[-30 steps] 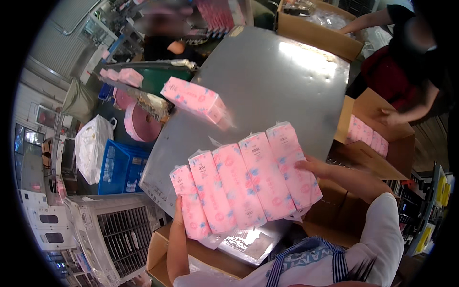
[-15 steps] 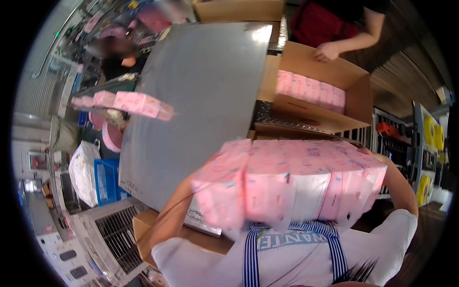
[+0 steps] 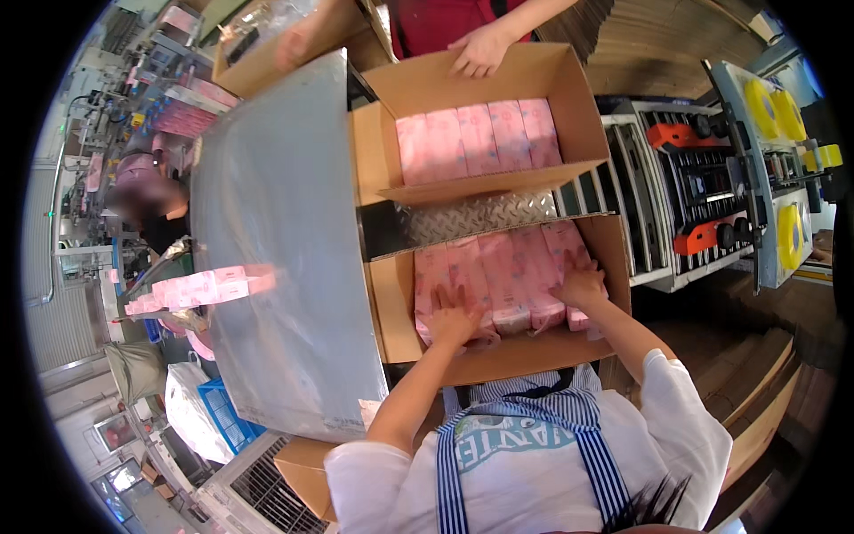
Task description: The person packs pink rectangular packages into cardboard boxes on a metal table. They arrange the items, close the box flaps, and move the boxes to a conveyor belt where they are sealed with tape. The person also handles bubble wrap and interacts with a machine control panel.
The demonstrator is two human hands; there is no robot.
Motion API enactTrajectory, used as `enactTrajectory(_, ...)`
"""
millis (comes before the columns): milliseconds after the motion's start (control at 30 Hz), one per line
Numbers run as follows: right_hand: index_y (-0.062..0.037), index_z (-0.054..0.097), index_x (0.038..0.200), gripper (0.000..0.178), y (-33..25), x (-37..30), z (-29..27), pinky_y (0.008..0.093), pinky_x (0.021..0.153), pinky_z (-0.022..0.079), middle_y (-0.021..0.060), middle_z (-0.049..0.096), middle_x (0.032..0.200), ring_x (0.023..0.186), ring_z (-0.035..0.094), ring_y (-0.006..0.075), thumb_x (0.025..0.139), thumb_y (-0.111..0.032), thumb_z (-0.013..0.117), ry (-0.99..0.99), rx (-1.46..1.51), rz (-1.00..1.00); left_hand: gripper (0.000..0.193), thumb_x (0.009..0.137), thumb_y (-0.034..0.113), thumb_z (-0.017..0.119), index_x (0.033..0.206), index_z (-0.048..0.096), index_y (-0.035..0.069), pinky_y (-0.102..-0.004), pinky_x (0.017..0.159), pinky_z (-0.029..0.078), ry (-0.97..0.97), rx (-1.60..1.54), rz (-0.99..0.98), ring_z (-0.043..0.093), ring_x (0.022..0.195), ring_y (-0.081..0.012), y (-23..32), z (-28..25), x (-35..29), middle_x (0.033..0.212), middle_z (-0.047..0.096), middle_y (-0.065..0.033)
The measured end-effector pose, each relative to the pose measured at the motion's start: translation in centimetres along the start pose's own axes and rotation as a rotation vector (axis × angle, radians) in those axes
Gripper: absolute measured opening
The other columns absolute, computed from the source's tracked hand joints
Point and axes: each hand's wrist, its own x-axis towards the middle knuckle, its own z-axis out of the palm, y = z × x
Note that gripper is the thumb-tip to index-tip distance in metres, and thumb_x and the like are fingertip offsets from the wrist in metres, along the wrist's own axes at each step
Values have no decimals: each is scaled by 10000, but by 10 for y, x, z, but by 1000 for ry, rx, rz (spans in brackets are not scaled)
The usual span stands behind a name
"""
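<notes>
Several pink wrapped packs with a floral print [image 3: 505, 271] stand in a row inside the near cardboard box [image 3: 534, 359]. On the left packs lies my left hand [image 3: 455, 317], palm down with its fingers spread. My right hand [image 3: 580, 285] rests on the packs at the right end, fingers also apart. Neither hand grips anything; both press on the tops of the packs. The lower parts of the packs are hidden by the box walls.
Beyond stands a second open cardboard box [image 3: 485, 184] with pink packs; a co-worker's hand [image 3: 480, 52] touches its far edge. A grey metal table [image 3: 285, 240] is at left, with more packs [image 3: 209, 287] coming over its edge. A roller conveyor machine [image 3: 689, 191] stands at right.
The row of pink packs held between my hands has gone down into the near box. My hands have let go of its ends and now lie on top. The view has shifted.
</notes>
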Motion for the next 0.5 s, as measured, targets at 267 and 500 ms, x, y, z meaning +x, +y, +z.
enactTrajectory(267,-139,201,1424,907,14,30,105,494,1026,258,170,122,1484,1291,254,389,714,-400,700,206,315,-28,1023,697,702,505,1458,42,200,-710,969,-35,-54,49,46,-149,1359,-394,-21,99,8,1486,-123,-204)
enactTrajectory(500,-114,55,1434,998,11,41,108,462,987,324,196,113,1463,1191,336,451,698,-264,713,302,271,-45,785,791,438,558,1423,203,139,-577,1047,162,-105,163,110,-5,1363,-412,-35,143,42,1491,-7,-211)
